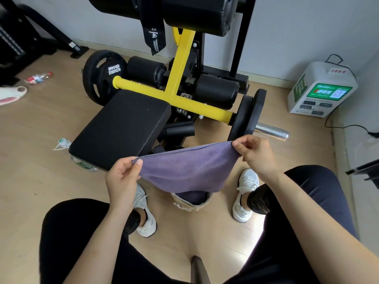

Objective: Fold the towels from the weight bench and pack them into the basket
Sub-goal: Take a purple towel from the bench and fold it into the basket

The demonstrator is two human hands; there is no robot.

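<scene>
**Towel.** Purple terry-cloth towel [184,171], held in the air at knee height and stretched by its top hem. The lower edge sags in a shallow curve. It hangs straight over the basket, with its bottom edge near the basket rim. I cannot tell whether it is one layer or already doubled.

**Grips.**
- Left grip [123,179]: narrow, with thumb and fingers pinching the towel's left top corner.
- Right grip [254,154]: narrow, pinching the right top corner, held higher and farther from the body.

**Handling (my estimate).** The towel is light, limp and soft, with no stiffness, so it will droop wherever it is unsupported. The pile looks grippy rather than slick, and nothing about it is fragile. The best holds are the corners and the hem, as it is held now. For a fold, the two corners would be brought together so the slack drops evenly, then it could be lowered in.

**Basket.** Pale woven round basket [185,204] on the light wood floor [41,171], between two white trainers [246,195] and mostly hidden by the towel. Dark purple cloth shows inside, probably a packed towel.

**Outward.**
- The black padded weight-bench seat [123,124] sits beyond the left grip, with its near corner just behind the towel's left end.
- A yellow steel frame [178,78] and black weight plates [102,76] stand behind the seat.
- A clear plastic bottle [84,163] lies on the floor under the seat's near edge.
</scene>
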